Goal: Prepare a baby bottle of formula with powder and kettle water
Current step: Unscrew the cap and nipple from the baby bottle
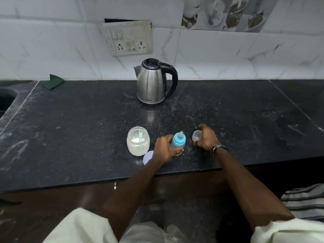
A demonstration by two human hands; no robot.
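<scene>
Both hands curled round small things at the near edge of the black counter [70, 130].

Left hand [164, 149]: fingers wrapped round the lower body of the baby bottle [178, 142], upright on the counter, blue collar and teat still on. Right hand [206, 137]: fingers curled over the clear cap [197, 135], held just off or on the counter, cannot tell which; wristwatch [218, 148] on that wrist. Just left of the bottle, an open powder jar [138, 141] with a pale green scoop [140, 135] standing in the white powder; lilac lid [148, 157] lying beside the jar's near side, partly behind the left wrist. Farther back, well apart, a steel kettle [152, 83] with black handle, lid closed, below the wall socket plate [128, 38]. Green cloth [53, 82] at the back left.
</scene>
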